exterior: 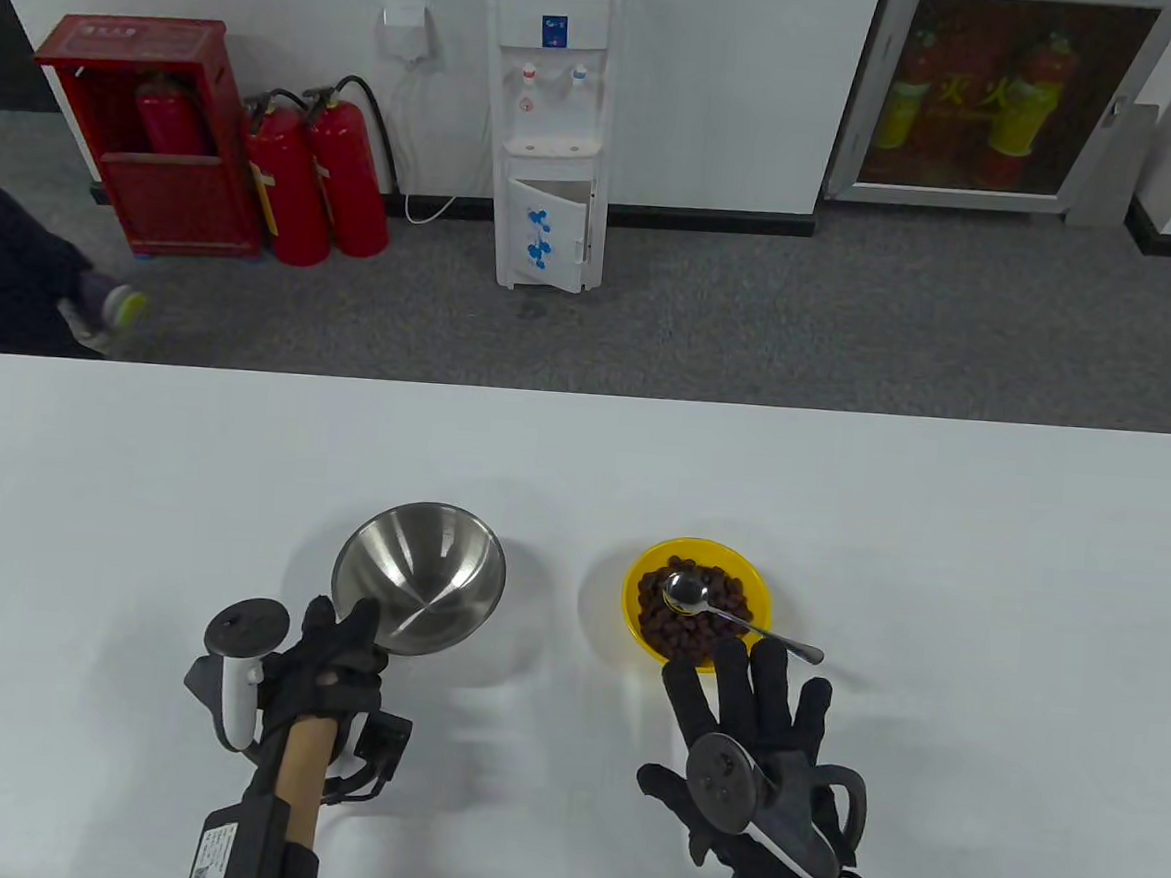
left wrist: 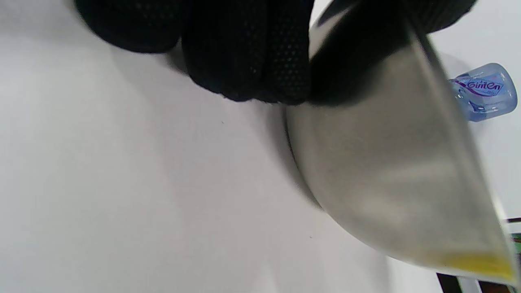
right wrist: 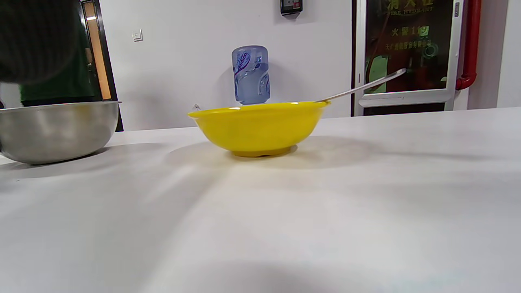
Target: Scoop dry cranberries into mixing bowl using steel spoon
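A steel mixing bowl (exterior: pixel 422 576) stands on the white table, left of a yellow bowl (exterior: pixel 636 583) filled with dry cranberries (exterior: pixel 695 627). A steel spoon (exterior: pixel 724 609) lies on the cranberries, its handle sticking out over the rim to the right. My left hand (exterior: pixel 340 647) grips the near rim of the mixing bowl; its fingers (left wrist: pixel 244 53) press the bowl's outer wall (left wrist: pixel 386 162). My right hand (exterior: pixel 757 712) is open with fingers spread, flat above the table just in front of the yellow bowl, close to the spoon handle. The yellow bowl (right wrist: pixel 258 128) and spoon handle (right wrist: pixel 366 85) show in the right wrist view.
The white table (exterior: pixel 141 488) reaches wide to both sides. Beyond its far edge stand a water dispenser (exterior: pixel 552 126) and red fire extinguishers (exterior: pixel 313 179) by the wall. A person's arm (exterior: pixel 16 269) shows at the far left.
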Demonstrator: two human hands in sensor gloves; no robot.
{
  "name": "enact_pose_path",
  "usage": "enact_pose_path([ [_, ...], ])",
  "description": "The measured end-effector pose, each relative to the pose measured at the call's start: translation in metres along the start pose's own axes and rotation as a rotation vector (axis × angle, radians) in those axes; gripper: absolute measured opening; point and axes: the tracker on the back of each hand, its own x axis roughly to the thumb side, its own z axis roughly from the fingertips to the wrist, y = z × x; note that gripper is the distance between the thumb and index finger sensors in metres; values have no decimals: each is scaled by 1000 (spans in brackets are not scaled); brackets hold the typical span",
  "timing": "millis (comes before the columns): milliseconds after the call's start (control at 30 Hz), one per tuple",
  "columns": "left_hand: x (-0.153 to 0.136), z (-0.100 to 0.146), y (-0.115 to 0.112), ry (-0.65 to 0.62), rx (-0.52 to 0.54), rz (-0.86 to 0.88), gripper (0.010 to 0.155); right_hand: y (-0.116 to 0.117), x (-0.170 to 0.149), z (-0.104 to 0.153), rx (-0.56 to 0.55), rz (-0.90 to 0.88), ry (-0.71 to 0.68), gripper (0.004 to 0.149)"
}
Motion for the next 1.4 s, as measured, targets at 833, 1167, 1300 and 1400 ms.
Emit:
enact_pose_path([
  [833,6,53,6,-266,-196,-5,48,-3,-8,-2,2,-1,37,95],
  [1167,-4,79,-41,-364,-428,-160,47,2,-19,-6,20,7,90,95],
  [1300,-2,85,-53,-392,-450,-223,47,4,-22,-7,26,8,111,95],
  [1400,-2,88,-59,-389,-498,-219,47,5,-24,-7,26,12,119,95],
])
